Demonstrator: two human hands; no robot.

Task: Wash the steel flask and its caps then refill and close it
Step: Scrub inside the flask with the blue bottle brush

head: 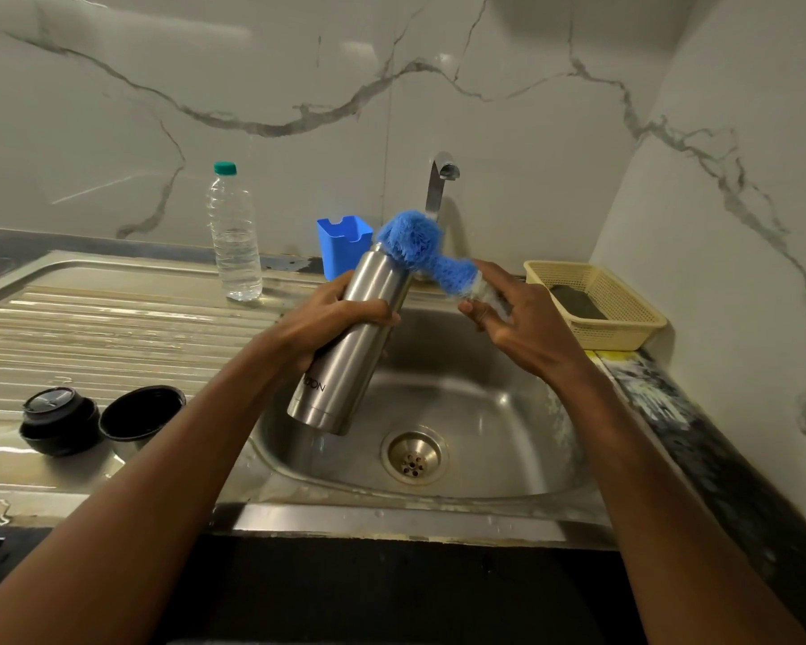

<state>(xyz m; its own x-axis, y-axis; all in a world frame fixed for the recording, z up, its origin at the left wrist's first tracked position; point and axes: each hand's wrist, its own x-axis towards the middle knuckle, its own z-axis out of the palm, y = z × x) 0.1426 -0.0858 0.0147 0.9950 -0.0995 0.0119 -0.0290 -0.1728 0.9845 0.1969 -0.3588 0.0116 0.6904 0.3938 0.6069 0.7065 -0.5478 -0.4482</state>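
My left hand (pixel 331 318) grips the steel flask (pixel 345 356) round its upper body, tilted over the sink basin (pixel 485 412) with its open mouth pointing up and away. My right hand (pixel 513 318) holds the handle of a blue bottle brush (pixel 419 249), whose bristle head is bent against the flask's mouth. Two black caps lie on the drainboard at the left: an inner stopper (pixel 59 418) and a cup-shaped outer cap (pixel 143 412), lying open side up.
A tap (pixel 440 179) stands behind the basin, no water running. A clear plastic water bottle (pixel 233 235) with a green lid and a blue holder (pixel 343 244) stand at the back. A cream basket (pixel 596 300) with a dark scrub pad sits at the right.
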